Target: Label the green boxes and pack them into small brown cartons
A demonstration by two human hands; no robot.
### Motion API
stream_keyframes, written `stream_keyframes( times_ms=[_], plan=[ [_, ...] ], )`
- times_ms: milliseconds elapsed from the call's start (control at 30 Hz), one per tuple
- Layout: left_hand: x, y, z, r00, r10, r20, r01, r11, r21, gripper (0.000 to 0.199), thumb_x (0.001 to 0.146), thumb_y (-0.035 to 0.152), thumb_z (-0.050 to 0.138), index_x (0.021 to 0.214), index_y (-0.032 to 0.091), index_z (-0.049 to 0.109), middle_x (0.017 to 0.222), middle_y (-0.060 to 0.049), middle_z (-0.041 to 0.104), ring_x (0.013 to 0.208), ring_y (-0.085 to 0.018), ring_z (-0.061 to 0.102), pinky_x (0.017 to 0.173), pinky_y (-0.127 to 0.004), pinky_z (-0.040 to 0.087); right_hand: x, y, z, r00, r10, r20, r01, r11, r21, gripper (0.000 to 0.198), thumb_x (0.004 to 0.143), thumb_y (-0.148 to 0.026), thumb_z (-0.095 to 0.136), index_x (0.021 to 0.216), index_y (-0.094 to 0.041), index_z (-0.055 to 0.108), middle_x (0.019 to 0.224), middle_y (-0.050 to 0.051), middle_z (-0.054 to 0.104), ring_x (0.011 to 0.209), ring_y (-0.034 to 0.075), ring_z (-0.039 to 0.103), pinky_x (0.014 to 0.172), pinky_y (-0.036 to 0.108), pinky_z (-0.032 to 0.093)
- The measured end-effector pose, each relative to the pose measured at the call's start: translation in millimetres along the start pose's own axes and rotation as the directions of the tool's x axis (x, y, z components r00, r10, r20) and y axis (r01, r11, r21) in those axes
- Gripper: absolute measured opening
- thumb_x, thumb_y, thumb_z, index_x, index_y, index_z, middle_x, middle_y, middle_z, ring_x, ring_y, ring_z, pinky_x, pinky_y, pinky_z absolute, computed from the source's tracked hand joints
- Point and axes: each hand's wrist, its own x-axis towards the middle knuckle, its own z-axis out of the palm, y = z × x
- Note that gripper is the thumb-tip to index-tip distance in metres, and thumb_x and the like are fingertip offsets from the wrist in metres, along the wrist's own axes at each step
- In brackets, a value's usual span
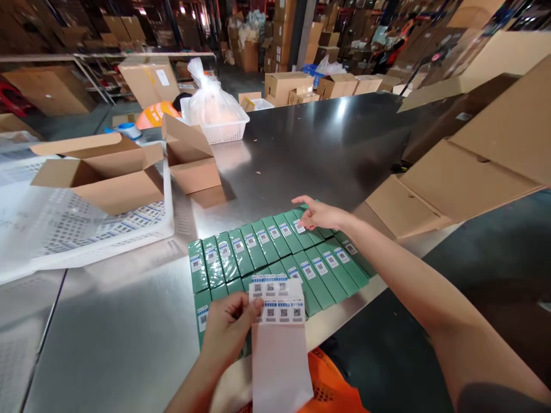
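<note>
My left hand (pixel 228 327) pinches a white sheet of QR-code label stickers (pixel 278 355) between thumb and fingers. The strip hangs down toward my body, with two rows of labels at its upper end. Beneath it, two rows of green boxes (pixel 253 244) in shiny wrap stand side by side on the metal table. Many of them carry a small white and blue label. Over the far row's right end is my right hand (pixel 321 215), index finger stretched out and the other fingers bent close to a label (pixel 298 226) on a box. I see nothing held in it.
Left on the metal table (pixel 120 327) is a white plastic basket (pixel 167 201) with label sheets and an open carton (pixel 124 186). Another open carton (pixel 196 166) stands beside it. Farther back, a white basket (pixel 226 133) holds a plastic bag. Large cardboard cartons (pixel 477 178) line the right edge.
</note>
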Motion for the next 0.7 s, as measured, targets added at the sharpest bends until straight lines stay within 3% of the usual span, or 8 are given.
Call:
stream_keyframes(
  times_ms=[67,400,533,633,700],
  plan=[
    [0.4,-1.9,1.6,1.0,0.0,0.009,0.0,1.0,0.0,0.052,0.073,0.066,0.067,0.055,0.017,0.06,0.054,-0.001,0.057,0.051,-0.012,0.047,0.049,-0.022,0.035,2.1,0.5,0.5,0.999,0.037,-0.03,-0.037,0.999,-0.003,0.072,0.066,-0.011,0.08,0.127,-0.023,0.044,0.06,-0.008,0.058,0.054,0.012,0.056,0.053,0.022,0.048],
    [-0.1,-2.4,1.4,0.999,-0.024,0.041,0.023,1.0,0.02,0.051,0.075,0.064,0.067,0.056,0.016,0.061,0.055,-0.001,0.059,0.053,-0.012,0.048,0.05,-0.021,0.033,8.1,-6.5,9.5,0.991,0.093,-0.093,-0.101,0.991,-0.089,0.056,0.064,-0.013,0.084,0.106,-0.022,0.047,0.063,-0.005,0.059,0.055,0.013,0.056,0.05,0.023,0.047],
    [0.5,-3.7,0.3,0.998,-0.023,0.055,0.021,0.999,0.034,0.05,0.076,0.062,0.066,0.057,0.016,0.061,0.057,-0.002,0.06,0.054,-0.012,0.048,0.051,-0.022,0.034,8.0,-12.6,9.4,0.978,0.093,-0.187,-0.128,0.975,-0.184,0.064,0.055,-0.014,0.089,0.104,-0.022,0.048,0.07,-0.002,0.06,0.061,0.018,0.059,0.056,0.03,0.049],
    [1.3,-3.9,-0.2,0.997,-0.023,0.067,0.02,0.999,0.041,0.05,0.076,0.063,0.066,0.058,0.016,0.061,0.056,-0.001,0.06,0.053,-0.012,0.048,0.051,-0.021,0.033,2.0,-16.4,7.9,0.947,0.012,-0.322,-0.13,0.928,-0.35,0.071,0.045,-0.019,0.094,0.102,-0.022,0.052,0.079,0.001,0.059,0.077,0.023,0.061,0.066,0.032,0.047],
    [1.8,-3.4,-0.1,0.999,-0.018,0.045,0.016,0.999,0.04,0.051,0.076,0.063,0.066,0.058,0.016,0.061,0.055,-0.001,0.059,0.052,-0.011,0.048,0.05,-0.021,0.033,-9.5,-16.2,13.7,0.936,-0.115,-0.332,-0.057,0.883,-0.466,0.063,0.051,-0.029,0.094,0.101,-0.022,0.057,0.079,0.0,0.059,0.08,0.022,0.06,0.068,0.031,0.045]
  ],
)
